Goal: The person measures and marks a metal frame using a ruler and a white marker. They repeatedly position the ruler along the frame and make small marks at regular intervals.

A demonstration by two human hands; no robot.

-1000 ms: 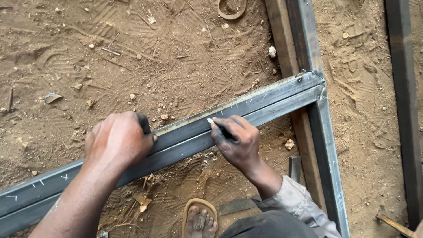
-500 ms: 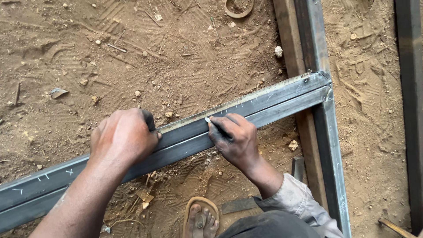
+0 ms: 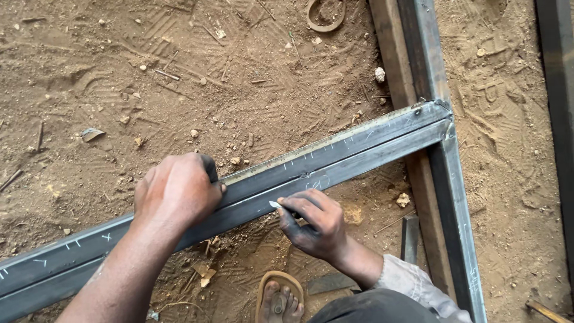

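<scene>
The right hand (image 3: 314, 227), in the lower middle of the frame, has its fingers pinched together on a small pale marking tool (image 3: 276, 205), whose tip rests against the near face of the long steel tube (image 3: 359, 158). The left hand (image 3: 176, 191), left of centre, lies palm-down over the top of the same tube with its fingers curled shut around a dark object (image 3: 210, 168) that pokes out past the knuckles; what that object is cannot be told. The tube runs on a diagonal from the lower left edge of the frame up to the right, where its end meets an upright steel bar (image 3: 455, 197) at a corner joint. Its long axis passes under the left hand and just above the right, so the marking tip is already in contact, and the right hand is the nearer of the two to the joint. Pale tick marks dot the tube's upper face along its length. Around it lies sandy ground (image 3: 179, 72) strewn with small stones, and a sandalled foot (image 3: 278, 299) shows at the bottom edge.
</scene>
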